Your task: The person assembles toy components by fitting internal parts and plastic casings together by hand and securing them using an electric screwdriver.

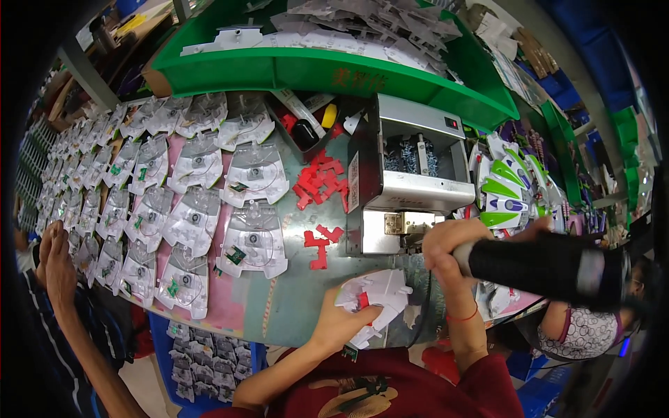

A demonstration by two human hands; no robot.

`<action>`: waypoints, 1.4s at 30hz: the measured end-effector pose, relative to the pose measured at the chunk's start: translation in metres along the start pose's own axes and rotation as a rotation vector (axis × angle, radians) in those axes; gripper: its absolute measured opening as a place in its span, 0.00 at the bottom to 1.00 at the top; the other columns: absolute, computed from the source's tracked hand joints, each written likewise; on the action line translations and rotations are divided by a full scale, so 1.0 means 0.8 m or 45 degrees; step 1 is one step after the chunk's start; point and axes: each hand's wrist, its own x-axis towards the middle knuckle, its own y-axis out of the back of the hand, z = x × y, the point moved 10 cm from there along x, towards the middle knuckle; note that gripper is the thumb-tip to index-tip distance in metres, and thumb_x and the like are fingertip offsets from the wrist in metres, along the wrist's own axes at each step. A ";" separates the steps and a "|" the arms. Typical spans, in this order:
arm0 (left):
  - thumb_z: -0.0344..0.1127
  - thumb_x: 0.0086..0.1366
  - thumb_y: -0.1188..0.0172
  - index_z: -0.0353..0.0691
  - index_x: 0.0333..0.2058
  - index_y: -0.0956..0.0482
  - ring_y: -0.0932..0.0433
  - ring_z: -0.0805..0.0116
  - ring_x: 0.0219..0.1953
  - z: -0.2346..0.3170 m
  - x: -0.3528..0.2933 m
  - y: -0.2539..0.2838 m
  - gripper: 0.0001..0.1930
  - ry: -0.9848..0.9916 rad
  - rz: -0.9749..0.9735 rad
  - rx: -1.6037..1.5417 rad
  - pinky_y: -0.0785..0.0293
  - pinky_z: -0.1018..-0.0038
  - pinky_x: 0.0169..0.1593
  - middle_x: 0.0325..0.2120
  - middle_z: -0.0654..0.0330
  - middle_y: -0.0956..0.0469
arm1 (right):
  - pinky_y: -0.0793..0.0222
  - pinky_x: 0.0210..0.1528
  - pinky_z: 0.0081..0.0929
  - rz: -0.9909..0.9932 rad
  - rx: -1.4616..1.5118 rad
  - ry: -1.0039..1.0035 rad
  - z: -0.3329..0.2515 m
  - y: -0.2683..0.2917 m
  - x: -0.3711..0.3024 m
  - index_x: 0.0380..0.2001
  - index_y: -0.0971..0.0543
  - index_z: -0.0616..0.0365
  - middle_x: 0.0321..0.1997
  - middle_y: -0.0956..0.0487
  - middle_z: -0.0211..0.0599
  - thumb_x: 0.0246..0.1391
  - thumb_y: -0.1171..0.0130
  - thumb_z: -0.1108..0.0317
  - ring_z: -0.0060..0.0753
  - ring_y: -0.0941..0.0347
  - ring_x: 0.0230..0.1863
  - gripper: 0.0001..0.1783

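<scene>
My left hand (348, 313) grips a white plastic shell (385, 289) just above the table's near edge. A small red plastic piece (363, 299) sits in that shell, close to my thumb, and a green circuit board (350, 353) hangs below it. My right hand (453, 245) is wrapped around the pale front end of a black electric screwdriver (536, 268), held sideways. The hand is beside the metal outlet of a silver screw feeder (418, 187); the driver's bit is hidden. Loose red plastic pieces (322, 180) lie left of the feeder.
Rows of white shells with wires and boards (252, 240) cover the table's left side. A green bin (279, 75) of white parts stands behind. White-green shells (505, 188) pile up at the right. Another person's hand (56, 261) is at far left; a blue crate (164, 362) sits below.
</scene>
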 end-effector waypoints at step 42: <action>0.20 0.47 0.41 0.30 0.42 0.30 0.26 0.74 0.33 -0.024 -0.020 0.006 0.20 0.132 0.056 -0.394 0.29 0.79 0.37 0.33 0.58 0.25 | 0.45 0.18 0.19 0.511 0.664 -0.353 0.017 0.038 -0.115 0.23 0.36 0.60 0.17 0.37 0.30 0.47 0.43 0.66 0.24 0.41 0.13 0.13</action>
